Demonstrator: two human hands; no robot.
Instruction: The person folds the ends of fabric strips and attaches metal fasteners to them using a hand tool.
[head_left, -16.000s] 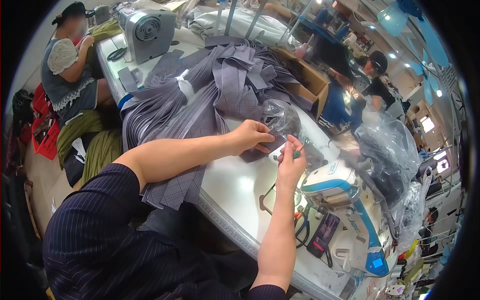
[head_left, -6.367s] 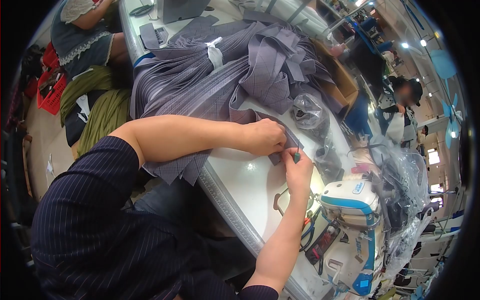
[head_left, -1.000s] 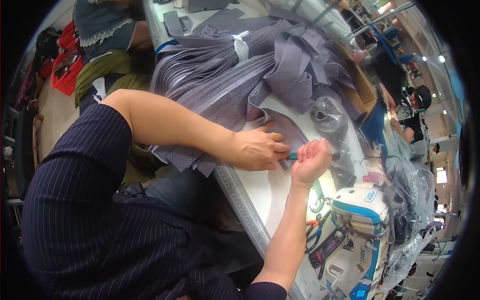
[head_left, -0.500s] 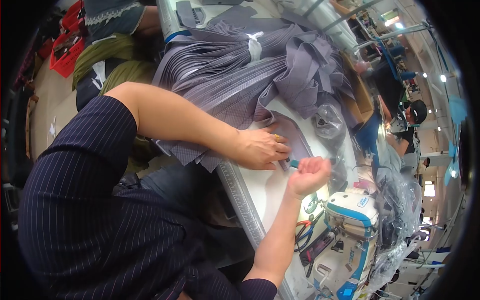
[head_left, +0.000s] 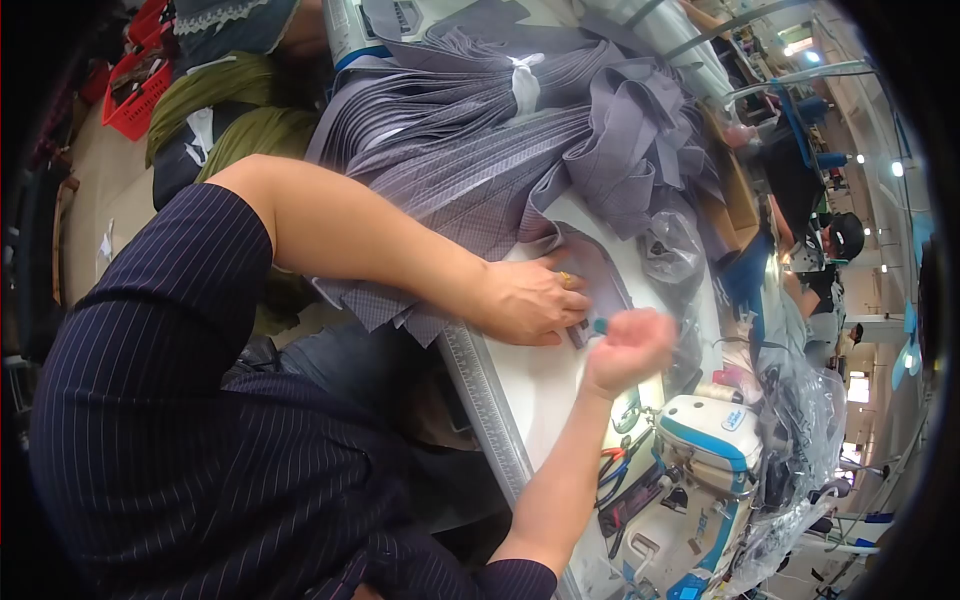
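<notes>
My left hand (head_left: 535, 303) lies on a grey checked fabric piece (head_left: 598, 262), its fingers bent down onto the piece's near end on the white tabletop. Just beside it, my right hand (head_left: 632, 350) is curled closed and blurred by motion. A small teal thing (head_left: 599, 326) pokes out of its fist towards the fabric; its kind I cannot make out. Beyond my left hand spreads a big bundle of layered grey checked fabric (head_left: 440, 130), bound with a white tie (head_left: 524, 85).
A white and blue sewing machine (head_left: 708, 430) stands near my right forearm. Orange-handled cutters (head_left: 613, 463) lie beside it. A ruler strip (head_left: 485, 400) runs along the table edge. Clear plastic (head_left: 670, 248), a cardboard box (head_left: 738, 190) and red baskets (head_left: 138, 95) surround the area.
My right hand has shifted slightly, with the teal thing still in it. The left hand stays on the fabric. The whole view has moved a little.
</notes>
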